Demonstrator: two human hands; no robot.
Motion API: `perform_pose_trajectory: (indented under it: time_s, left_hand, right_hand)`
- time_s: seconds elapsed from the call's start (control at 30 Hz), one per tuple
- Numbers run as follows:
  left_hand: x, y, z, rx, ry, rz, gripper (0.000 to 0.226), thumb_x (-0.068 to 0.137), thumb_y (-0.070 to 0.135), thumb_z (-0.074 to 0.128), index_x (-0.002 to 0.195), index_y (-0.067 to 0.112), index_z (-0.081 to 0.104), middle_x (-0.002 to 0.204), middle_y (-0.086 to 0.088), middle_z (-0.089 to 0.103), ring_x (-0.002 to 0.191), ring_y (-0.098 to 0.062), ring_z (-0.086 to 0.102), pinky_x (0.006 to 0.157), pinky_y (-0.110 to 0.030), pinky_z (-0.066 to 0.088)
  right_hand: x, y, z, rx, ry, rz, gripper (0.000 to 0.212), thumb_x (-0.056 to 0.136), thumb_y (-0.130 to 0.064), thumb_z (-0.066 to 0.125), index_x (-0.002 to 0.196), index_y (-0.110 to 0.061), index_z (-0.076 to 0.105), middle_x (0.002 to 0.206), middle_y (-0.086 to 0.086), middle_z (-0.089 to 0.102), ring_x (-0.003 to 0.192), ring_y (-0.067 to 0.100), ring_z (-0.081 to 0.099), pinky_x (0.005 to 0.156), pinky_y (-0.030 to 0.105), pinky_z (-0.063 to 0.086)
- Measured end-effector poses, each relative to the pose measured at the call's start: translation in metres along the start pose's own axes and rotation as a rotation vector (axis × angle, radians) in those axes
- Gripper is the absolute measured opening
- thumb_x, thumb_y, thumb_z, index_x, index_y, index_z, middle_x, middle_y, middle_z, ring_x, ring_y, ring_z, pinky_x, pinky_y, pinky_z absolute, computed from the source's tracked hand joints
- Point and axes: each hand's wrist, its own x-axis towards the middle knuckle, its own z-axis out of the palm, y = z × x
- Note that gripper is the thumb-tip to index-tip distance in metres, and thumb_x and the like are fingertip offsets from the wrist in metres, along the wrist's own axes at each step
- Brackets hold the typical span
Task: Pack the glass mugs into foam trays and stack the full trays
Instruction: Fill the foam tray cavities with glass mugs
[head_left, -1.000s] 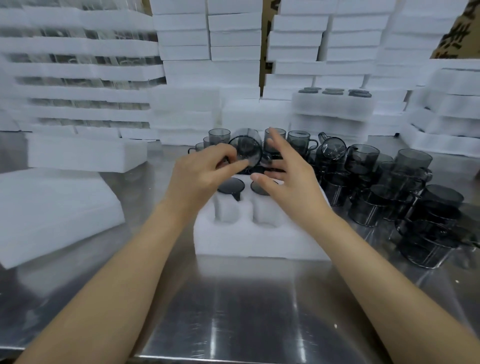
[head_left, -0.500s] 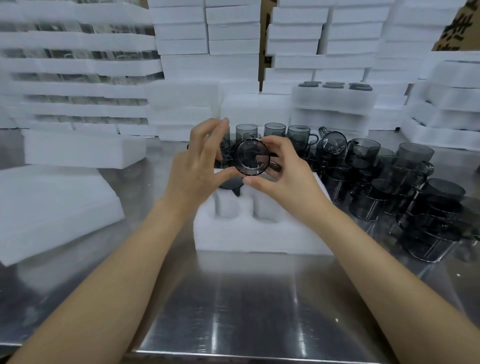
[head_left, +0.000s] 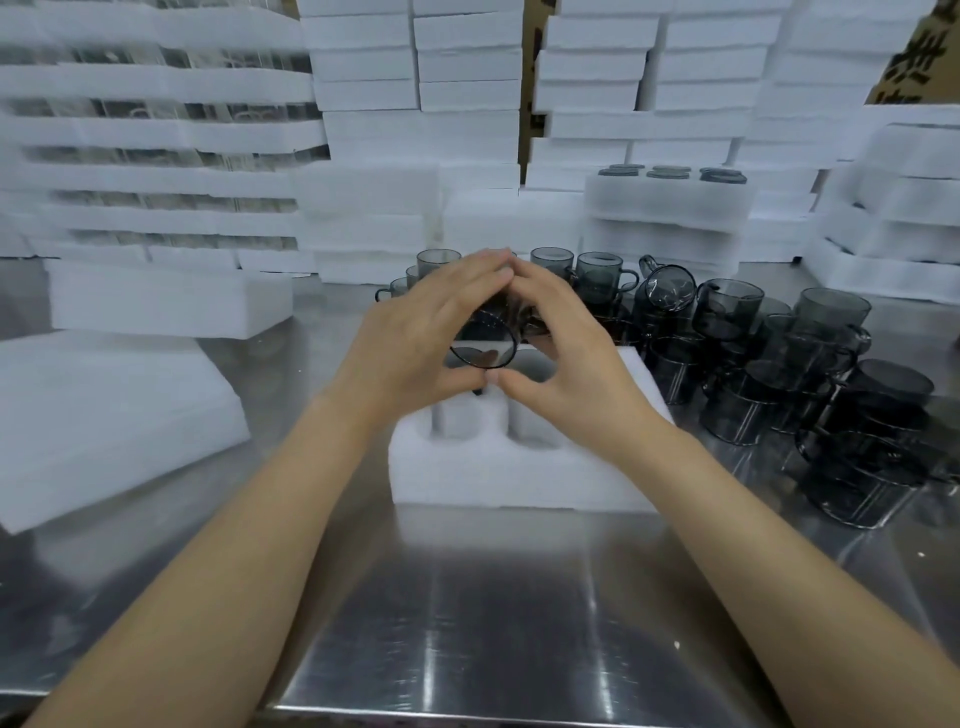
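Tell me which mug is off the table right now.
The smoky glass mug held between the left hand and right hand above the foam tray, tipped with one round end toward the camera. The other loose mugs rest on the table.

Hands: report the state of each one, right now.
Left hand: holding the glass mug, fingers over it, thumb beneath.
Right hand: holding the same glass mug from the other side.
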Motion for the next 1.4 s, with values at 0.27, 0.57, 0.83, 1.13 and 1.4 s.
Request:
perform_pose_trajectory:
  time_s: [0.27, 0.57, 0.83, 1.13, 1.4]
  left_hand:
    - [-0.001, -0.005, -0.009, -0.256, 0.294, -0.425, 0.058, 0.067, 0.011, 0.079, 0.118, 0.008, 0.053, 0.118, 0.003, 0.051, 0.108, -0.019, 0.051, 0.092, -0.025, 0.043]
    - [-0.024, -0.059, -0.020, 0.375, -0.007, -0.193, 0.051, 0.068, -0.011, 0.061, 0.108, 0.021, 0.062, 0.118, -0.001, 0.056, 0.090, -0.030, 0.041, 0.073, -0.037, 0.032]
    - [-0.023, -0.044, -0.012, 0.091, 0.002, -0.498, 0.051, 0.070, 0.005, 0.074, 0.117, 0.018, 0.058, 0.120, 0.000, 0.055, 0.109, -0.023, 0.048, 0.088, -0.031, 0.031]
    - [0.010, 0.013, -0.021, -0.503, 0.212, -0.465, 0.059, 0.073, 0.016, 0.084, 0.122, 0.016, 0.053, 0.119, 0.003, 0.060, 0.106, -0.005, 0.058, 0.090, -0.015, 0.044]
    - [0.008, 0.024, -0.002, -0.428, 0.072, -0.335, 0.060, 0.068, 0.003, 0.082, 0.121, 0.013, 0.056, 0.122, 0.005, 0.057, 0.115, -0.012, 0.055, 0.095, -0.038, 0.047]
  right_hand:
    - [-0.004, -0.004, 0.000, 0.127, -0.009, 0.082, 0.078, 0.087, -0.012, 0.066, 0.147, -0.031, 0.019, 0.141, -0.012, 0.032, 0.127, 0.000, 0.041, 0.103, 0.017, 0.040]
    - [-0.003, 0.000, 0.001, 0.040, -0.031, 0.044, 0.068, 0.089, -0.013, 0.061, 0.147, -0.028, 0.028, 0.142, -0.008, 0.038, 0.122, -0.002, 0.043, 0.102, 0.023, 0.041]
    - [-0.002, 0.002, 0.002, 0.024, -0.050, 0.002, 0.053, 0.089, -0.008, 0.059, 0.139, -0.017, 0.043, 0.142, -0.003, 0.042, 0.133, 0.007, 0.037, 0.107, 0.038, 0.039]
    - [-0.004, -0.002, 0.001, -0.003, -0.082, -0.068, 0.052, 0.089, -0.013, 0.056, 0.134, -0.033, 0.038, 0.115, -0.016, 0.041, 0.102, 0.005, 0.053, 0.084, 0.037, 0.051]
    - [-0.004, 0.000, 0.004, -0.198, -0.144, 0.117, 0.061, 0.089, -0.020, 0.053, 0.144, -0.035, 0.032, 0.106, -0.003, 0.050, 0.089, 0.016, 0.055, 0.076, 0.043, 0.050]
